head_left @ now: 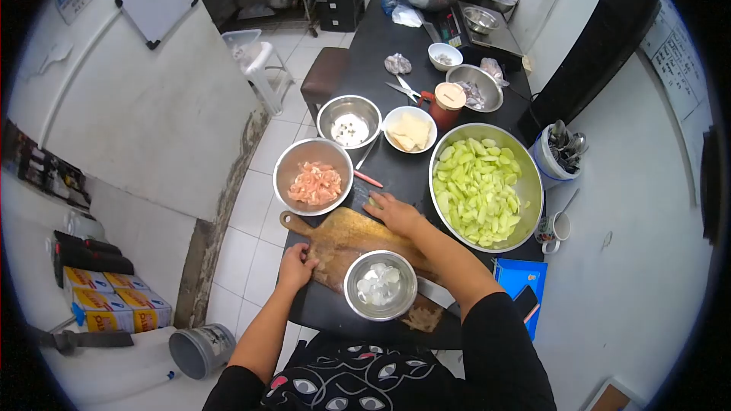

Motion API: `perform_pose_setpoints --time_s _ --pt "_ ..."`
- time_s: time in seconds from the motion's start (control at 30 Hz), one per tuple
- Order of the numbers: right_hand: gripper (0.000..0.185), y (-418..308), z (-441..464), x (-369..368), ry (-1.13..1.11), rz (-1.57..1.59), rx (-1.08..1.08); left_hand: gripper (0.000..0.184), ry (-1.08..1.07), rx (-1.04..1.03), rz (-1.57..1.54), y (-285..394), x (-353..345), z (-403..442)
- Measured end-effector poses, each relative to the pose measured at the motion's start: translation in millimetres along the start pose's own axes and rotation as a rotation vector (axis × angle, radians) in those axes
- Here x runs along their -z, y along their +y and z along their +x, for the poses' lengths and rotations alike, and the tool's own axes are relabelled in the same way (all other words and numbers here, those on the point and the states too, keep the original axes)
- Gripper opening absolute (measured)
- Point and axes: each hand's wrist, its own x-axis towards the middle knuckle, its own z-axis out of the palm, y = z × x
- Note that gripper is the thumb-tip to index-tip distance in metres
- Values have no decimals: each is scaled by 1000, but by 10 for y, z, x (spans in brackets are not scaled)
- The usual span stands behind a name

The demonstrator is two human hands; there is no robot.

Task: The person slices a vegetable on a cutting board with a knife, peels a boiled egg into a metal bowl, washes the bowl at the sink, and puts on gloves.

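Observation:
A worn wooden cutting board [343, 236] lies in front of me, its handle pointing to the far left. My left hand [295, 266] has its fingers curled on the board's left edge. Past the far edge, my right hand [394, 213] lies low with its fingers stretched out; a bit of something greenish shows at the fingertips, too small to name. A steel bowl of clear, ice-like pieces [378, 286] stands on the near part of the board. Next to the handle is a steel bowl of sliced raw meat [314, 176].
A large basin of sliced green vegetable [483, 186] stands right. Beyond are a steel bowl [349, 122], a white bowl [410, 130], a red jug [448, 105], scissors [403, 90] and a red-handled knife [368, 178]. A mug [552, 232] and phone [526, 303] lie at right.

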Motion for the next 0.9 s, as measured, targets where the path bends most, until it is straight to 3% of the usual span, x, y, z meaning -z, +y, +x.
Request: perform_pose_setpoints --time_s 0.23,0.53,0.77,0.87,0.9 --pt "26 2 11 -108 -46 -39 19 42 10 -20 -26 -50 -32 17" --pt "26 98 36 58 -60 306 -362 43 13 1 -15 -45 -20 -11" --pt "16 65 -121 293 79 463 -370 42 4 0 -52 -125 -58 13" --pt "12 -372 -439 730 299 588 -319 43 -17 18 -38 -114 -41 22" --pt "13 -535 -567 834 282 637 -283 42 -16 39 -32 -87 -28 12"
